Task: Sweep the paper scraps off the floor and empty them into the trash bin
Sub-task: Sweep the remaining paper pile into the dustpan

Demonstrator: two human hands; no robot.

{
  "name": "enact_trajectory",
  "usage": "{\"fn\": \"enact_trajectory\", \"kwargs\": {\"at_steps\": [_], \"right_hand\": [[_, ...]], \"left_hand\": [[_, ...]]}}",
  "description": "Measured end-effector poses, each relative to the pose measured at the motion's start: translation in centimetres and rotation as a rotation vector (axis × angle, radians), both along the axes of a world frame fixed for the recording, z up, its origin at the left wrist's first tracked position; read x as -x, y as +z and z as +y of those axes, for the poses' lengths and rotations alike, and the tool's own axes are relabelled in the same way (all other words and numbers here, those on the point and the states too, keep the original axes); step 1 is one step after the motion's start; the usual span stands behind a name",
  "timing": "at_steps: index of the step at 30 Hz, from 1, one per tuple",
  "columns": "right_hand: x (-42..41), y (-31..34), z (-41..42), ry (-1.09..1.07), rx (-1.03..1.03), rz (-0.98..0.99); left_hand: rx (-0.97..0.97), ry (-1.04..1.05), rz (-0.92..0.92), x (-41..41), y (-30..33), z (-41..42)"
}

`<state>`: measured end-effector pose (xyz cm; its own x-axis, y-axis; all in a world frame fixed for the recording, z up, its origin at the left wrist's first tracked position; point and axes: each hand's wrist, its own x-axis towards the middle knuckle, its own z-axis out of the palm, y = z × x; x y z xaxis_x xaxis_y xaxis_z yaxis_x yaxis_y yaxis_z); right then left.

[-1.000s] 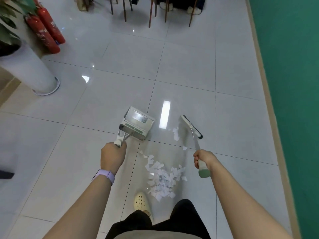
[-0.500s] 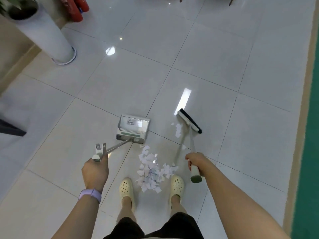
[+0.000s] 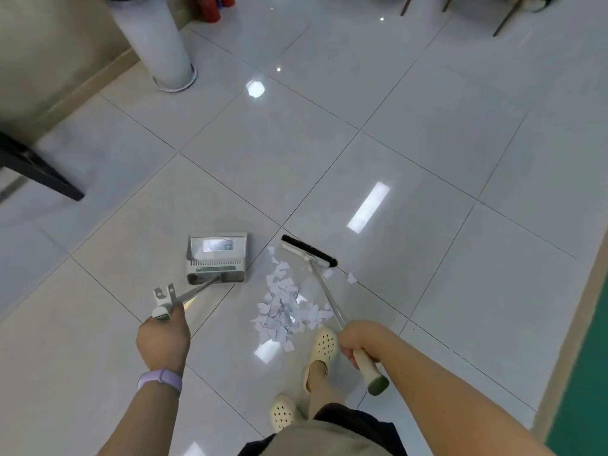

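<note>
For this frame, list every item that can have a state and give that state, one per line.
Scraps: heaped on the floor, none in the dustpan.
Stray scraps: apart from the heap, right of the broom shaft.
Dustpan: on the floor left of the heap, empty.
Broom: head down at the heap's far end.
Left hand: grips the dustpan handle.
Right hand: grips the broom handle.

A tall white planter [image 3: 161,44] stands well beyond the left hand, red fire extinguishers [image 3: 215,8] just behind it. Chair legs [image 3: 506,18] show far ahead of the right hand, a green wall [image 3: 585,390] running outside it.
</note>
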<state>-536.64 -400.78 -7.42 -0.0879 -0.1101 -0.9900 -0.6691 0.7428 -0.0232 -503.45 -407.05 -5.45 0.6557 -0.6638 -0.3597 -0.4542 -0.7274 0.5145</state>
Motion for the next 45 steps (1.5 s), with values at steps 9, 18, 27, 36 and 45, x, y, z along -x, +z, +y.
{"fn": "enact_trajectory", "kwargs": {"at_steps": [9, 18, 27, 36, 45], "right_hand": [[-2.8, 3.8, 7.1, -0.155, 0.027, 0.028], [-4.3, 8.5, 6.9, -0.040, 0.152, 0.123], [-7.4, 3.7, -3.6, -0.106, 0.345, 0.076], [-6.4, -4.7, -5.9, 0.310, 0.209, 0.184], [-4.4, -3.3, 1.7, 0.578, 0.088, 0.257]], "left_hand": [[0.015, 0.055, 0.096, -6.0, 1.4, 8.7], [-0.002, 0.130, 0.153, -10.3, 1.0, 17.3], [-0.153, 0.143, 0.070, -11.2, -0.1, 24.6], [-0.266, 0.169, -0.009, -5.3, -2.2, 28.8], [-0.306, 0.266, 0.052, -1.3, -2.1, 31.2]]}}
